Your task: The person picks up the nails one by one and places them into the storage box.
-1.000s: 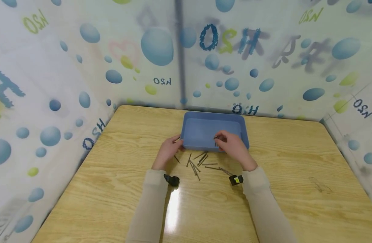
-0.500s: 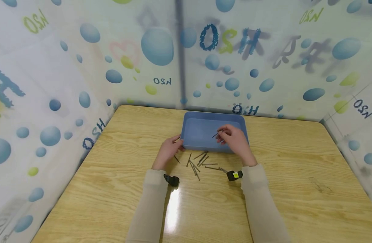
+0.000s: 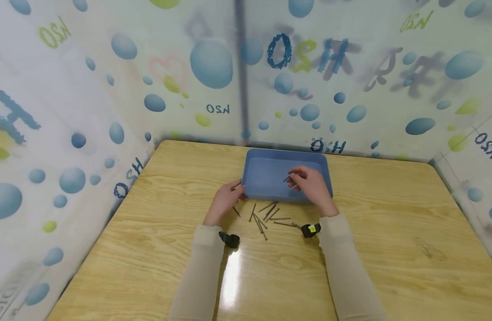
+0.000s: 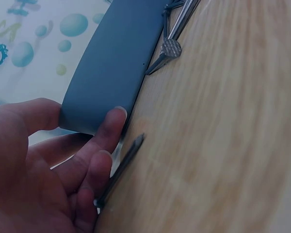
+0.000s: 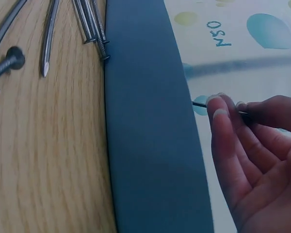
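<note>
A shallow blue tray (image 3: 266, 174) lies on the wooden table near the back wall. My left hand (image 3: 225, 200) holds its front left corner, the thumb at the rim and fingertips against the outer side in the left wrist view. Over the right part of the tray, my right hand (image 3: 313, 185) pinches a thin nail (image 5: 199, 104) between thumb and fingers; much of that nail is hidden. Several loose nails (image 3: 259, 224) are scattered on the table before the tray. A single nail (image 4: 120, 170) lies beside my left fingers.
Patterned sheets (image 3: 213, 62) stand behind and beside the table (image 3: 149, 249) as walls. A nail or two (image 3: 296, 226) lie partly behind the right wrist camera (image 3: 310, 230). The tray's front wall (image 5: 150, 121) rises between the loose nails and my right hand.
Over the last second my right hand shifts slightly back over the tray, and the nail in its fingers goes from pointing down to slanting. My left hand stays at the corner. The head view shifts slightly.
</note>
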The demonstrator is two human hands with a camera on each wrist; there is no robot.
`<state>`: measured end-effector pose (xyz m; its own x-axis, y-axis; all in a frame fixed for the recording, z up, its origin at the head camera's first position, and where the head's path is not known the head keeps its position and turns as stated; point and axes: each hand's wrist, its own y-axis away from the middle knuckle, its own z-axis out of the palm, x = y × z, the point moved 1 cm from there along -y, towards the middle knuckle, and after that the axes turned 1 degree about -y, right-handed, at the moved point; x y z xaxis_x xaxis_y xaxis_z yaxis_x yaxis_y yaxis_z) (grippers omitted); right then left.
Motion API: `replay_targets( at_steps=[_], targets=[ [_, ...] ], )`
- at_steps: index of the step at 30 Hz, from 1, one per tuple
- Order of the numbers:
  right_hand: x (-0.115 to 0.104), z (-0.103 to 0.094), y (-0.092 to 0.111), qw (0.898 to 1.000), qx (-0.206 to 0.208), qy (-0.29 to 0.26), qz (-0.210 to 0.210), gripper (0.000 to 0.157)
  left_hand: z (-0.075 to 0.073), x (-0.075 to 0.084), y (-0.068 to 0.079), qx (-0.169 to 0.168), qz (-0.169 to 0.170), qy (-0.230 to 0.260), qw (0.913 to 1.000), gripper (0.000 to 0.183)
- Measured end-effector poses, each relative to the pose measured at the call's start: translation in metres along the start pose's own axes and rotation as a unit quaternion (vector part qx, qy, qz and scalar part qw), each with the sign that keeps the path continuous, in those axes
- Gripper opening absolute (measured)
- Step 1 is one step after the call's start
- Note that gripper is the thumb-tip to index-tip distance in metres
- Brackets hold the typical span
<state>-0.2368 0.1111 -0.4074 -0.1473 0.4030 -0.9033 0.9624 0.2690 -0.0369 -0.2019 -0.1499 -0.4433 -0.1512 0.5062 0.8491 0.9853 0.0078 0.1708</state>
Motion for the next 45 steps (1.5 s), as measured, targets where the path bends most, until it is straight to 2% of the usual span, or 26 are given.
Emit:
replay_targets(
  at_steps=[5, 9, 16, 24, 32, 35, 42, 45],
  targets=[
    [0.003, 0.000, -0.004, 1.000, 0.000, 0.007, 0.017, 0.030, 0.001, -0.001, 0.000, 0.002, 0.004, -0.002, 1.0000, 0.043],
    [0.002, -0.004, -0.009, 0.998, -0.004, 0.051, 0.024, 0.031, 0.003, -0.003, 0.000, -0.007, 0.003, -0.003, 1.0000, 0.044],
    [-0.009, -0.010, -0.019, 0.990, -0.024, 0.138, -0.011, 0.030, 0.002, -0.002, 0.000, 0.006, 0.003, 0.001, 1.0000, 0.044],
    [-0.015, -0.013, -0.033, 0.973, -0.065, 0.223, -0.011, 0.028, 0.002, -0.002, 0.001, 0.004, 0.011, 0.001, 0.9999, 0.045],
    [-0.016, -0.016, -0.041, 0.956, -0.110, 0.273, -0.003, 0.030, 0.003, -0.004, -0.001, 0.008, 0.013, -0.001, 0.9999, 0.044],
    [-0.013, -0.017, -0.042, 0.950, -0.116, 0.290, 0.000, 0.030, 0.003, -0.005, -0.001, 0.006, 0.012, 0.003, 0.9999, 0.044],
    [-0.010, -0.018, -0.039, 0.929, -0.120, 0.350, -0.009, 0.027, 0.003, -0.005, -0.001, 0.006, 0.012, 0.002, 0.9999, 0.044],
    [-0.008, -0.017, -0.039, 0.926, -0.129, 0.354, -0.001, 0.025, 0.002, -0.005, -0.001, 0.006, 0.014, 0.000, 0.9999, 0.044]
  ],
)
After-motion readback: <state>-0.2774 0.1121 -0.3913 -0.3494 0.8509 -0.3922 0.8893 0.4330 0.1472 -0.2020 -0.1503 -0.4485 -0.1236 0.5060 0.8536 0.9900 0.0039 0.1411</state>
